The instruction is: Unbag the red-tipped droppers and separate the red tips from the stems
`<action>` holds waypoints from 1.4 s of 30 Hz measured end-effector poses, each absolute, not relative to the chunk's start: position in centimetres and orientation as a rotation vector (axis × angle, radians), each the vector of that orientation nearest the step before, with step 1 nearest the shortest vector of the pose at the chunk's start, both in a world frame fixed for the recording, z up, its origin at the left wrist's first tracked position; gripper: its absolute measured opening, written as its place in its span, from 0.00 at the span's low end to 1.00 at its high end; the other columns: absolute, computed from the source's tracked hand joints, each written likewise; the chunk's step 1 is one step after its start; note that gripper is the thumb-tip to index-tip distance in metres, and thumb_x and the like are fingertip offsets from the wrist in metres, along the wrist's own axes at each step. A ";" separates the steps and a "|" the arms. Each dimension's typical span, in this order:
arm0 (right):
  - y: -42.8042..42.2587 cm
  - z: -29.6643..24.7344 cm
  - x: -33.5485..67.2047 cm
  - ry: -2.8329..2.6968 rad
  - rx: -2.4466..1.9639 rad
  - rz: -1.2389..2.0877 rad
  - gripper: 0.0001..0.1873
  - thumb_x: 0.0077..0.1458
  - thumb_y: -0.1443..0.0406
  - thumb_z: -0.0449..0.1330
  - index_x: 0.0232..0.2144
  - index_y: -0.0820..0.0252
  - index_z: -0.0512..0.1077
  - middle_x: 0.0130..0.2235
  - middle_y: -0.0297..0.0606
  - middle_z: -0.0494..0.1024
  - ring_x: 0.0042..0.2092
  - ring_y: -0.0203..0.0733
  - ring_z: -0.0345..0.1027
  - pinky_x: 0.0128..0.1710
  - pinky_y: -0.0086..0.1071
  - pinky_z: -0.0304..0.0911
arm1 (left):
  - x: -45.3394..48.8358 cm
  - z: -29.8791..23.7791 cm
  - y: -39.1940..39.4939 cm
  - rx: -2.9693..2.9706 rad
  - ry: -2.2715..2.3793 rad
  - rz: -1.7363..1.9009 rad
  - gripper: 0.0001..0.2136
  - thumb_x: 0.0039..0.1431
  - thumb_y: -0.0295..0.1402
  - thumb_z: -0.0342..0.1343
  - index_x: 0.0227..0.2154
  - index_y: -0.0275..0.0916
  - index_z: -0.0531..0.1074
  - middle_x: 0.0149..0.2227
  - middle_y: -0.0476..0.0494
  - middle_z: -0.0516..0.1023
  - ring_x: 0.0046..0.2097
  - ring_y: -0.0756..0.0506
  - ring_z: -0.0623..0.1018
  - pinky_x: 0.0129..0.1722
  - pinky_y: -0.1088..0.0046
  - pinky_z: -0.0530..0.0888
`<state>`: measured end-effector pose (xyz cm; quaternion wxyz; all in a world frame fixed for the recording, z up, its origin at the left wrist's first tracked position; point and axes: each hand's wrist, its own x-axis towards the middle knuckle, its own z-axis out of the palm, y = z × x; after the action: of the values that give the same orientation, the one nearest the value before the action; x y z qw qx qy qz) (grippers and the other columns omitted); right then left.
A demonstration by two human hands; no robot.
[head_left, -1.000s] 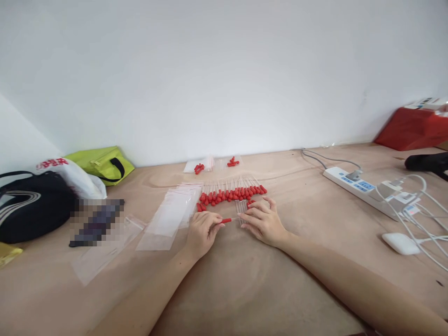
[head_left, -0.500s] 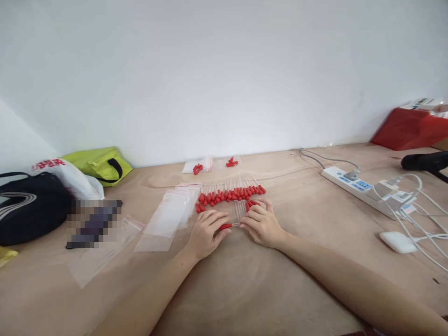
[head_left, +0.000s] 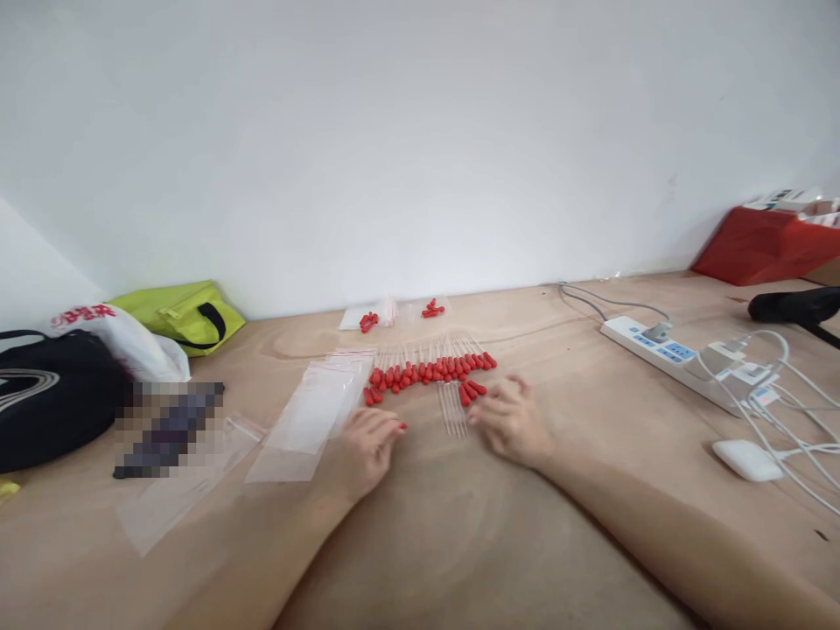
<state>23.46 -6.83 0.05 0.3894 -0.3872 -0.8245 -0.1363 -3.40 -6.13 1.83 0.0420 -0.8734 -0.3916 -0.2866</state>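
My left hand (head_left: 368,448) is closed, its fingers pinching a red rubber bulb (head_left: 402,426) of which only the end shows. To the right, my right hand (head_left: 515,422) is slightly blurred, its fingers loosely apart and apparently empty. Beside its fingertips lie several thin glass tubes (head_left: 452,409) and a few red bulbs (head_left: 471,392). Behind both hands stretches a row of glass droppers with red bulbs (head_left: 426,371), the glass ends pointing to the wall. Two more bulbs (head_left: 372,396) sit at its left end.
Clear zip bags (head_left: 308,420) are stacked left of the droppers, with another bag (head_left: 190,490) farther left. Small bags with red bulbs (head_left: 368,321) lie near the wall. A power strip (head_left: 669,359) with white cables is at right. Black (head_left: 59,394) and lime (head_left: 177,315) bags stand left.
My hands have moved apart. The left one went left with the red bulb; the right one shifted slightly right, uncovering the glass tubes and loose bulbs.
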 end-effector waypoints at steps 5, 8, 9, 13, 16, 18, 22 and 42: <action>-6.6 0.1 25.7 -1.861 -1.193 -0.275 0.10 0.55 0.64 0.52 0.30 0.54 0.73 0.22 0.31 0.72 0.29 0.34 0.60 0.44 0.37 0.46 | -5.9 1.5 -5.6 -2.595 -1.383 -1.108 0.10 0.59 0.36 0.44 0.34 0.43 0.71 0.34 0.44 0.74 0.37 0.47 0.73 0.38 0.69 0.70; -6.7 0.1 24.5 -1.885 -1.167 -0.213 0.10 0.56 0.63 0.51 0.30 0.54 0.73 0.24 0.32 0.73 0.28 0.33 0.61 0.43 0.36 0.47 | -5.6 1.3 -5.8 -2.512 -1.417 -1.224 0.12 0.59 0.34 0.44 0.40 0.42 0.70 0.36 0.42 0.69 0.37 0.48 0.72 0.37 0.71 0.71; -6.8 0.1 24.1 -1.900 -1.162 -0.202 0.11 0.56 0.63 0.51 0.32 0.55 0.73 0.25 0.33 0.74 0.28 0.33 0.62 0.42 0.36 0.47 | -5.5 1.3 -5.7 -2.442 -1.458 -1.248 0.12 0.58 0.33 0.43 0.41 0.41 0.70 0.36 0.42 0.68 0.37 0.47 0.72 0.37 0.71 0.71; -6.8 0.4 22.7 -1.939 -1.154 -0.178 0.12 0.57 0.66 0.49 0.38 0.57 0.72 0.28 0.35 0.75 0.30 0.34 0.64 0.41 0.35 0.48 | -6.1 1.4 -4.9 -2.243 -1.667 -1.284 0.14 0.56 0.33 0.43 0.41 0.38 0.69 0.34 0.41 0.66 0.36 0.46 0.72 0.35 0.69 0.71; -6.2 0.7 21.8 -1.939 -1.130 -0.193 0.11 0.56 0.67 0.50 0.36 0.57 0.72 0.29 0.34 0.76 0.31 0.34 0.64 0.42 0.35 0.48 | -6.9 2.0 -3.5 -2.206 -1.838 -1.282 0.13 0.53 0.35 0.45 0.40 0.37 0.66 0.32 0.44 0.68 0.30 0.48 0.71 0.31 0.71 0.71; -5.5 0.9 20.8 -1.944 -1.108 -0.241 0.10 0.55 0.67 0.51 0.33 0.56 0.72 0.27 0.33 0.76 0.31 0.34 0.64 0.42 0.35 0.47 | -7.1 2.3 -2.6 -2.190 -1.947 -1.262 0.12 0.49 0.36 0.49 0.37 0.38 0.65 0.30 0.46 0.70 0.27 0.49 0.71 0.28 0.72 0.71; -4.4 0.8 18.6 -2.009 -1.045 -0.381 0.08 0.52 0.67 0.53 0.28 0.55 0.72 0.24 0.31 0.75 0.29 0.34 0.61 0.44 0.38 0.45 | -6.8 2.0 -1.4 -2.189 -2.079 -1.160 0.08 0.45 0.37 0.51 0.29 0.40 0.64 0.27 0.48 0.72 0.27 0.48 0.72 0.27 0.72 0.70; -5.2 0.7 17.4 -2.271 -1.198 -0.234 0.14 0.50 0.53 0.55 0.29 0.57 0.72 0.29 0.36 0.72 0.36 0.39 0.57 0.44 0.44 0.40 | -6.9 1.4 -2.4 -2.254 -1.926 -0.886 0.11 0.53 0.39 0.45 0.34 0.39 0.66 0.33 0.43 0.76 0.37 0.43 0.74 0.36 0.67 0.69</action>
<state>17.38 -5.17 0.65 0.2777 -0.4465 -0.8461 -0.0871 -6.86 -2.37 1.43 0.0235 -0.7283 -0.6221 -0.2864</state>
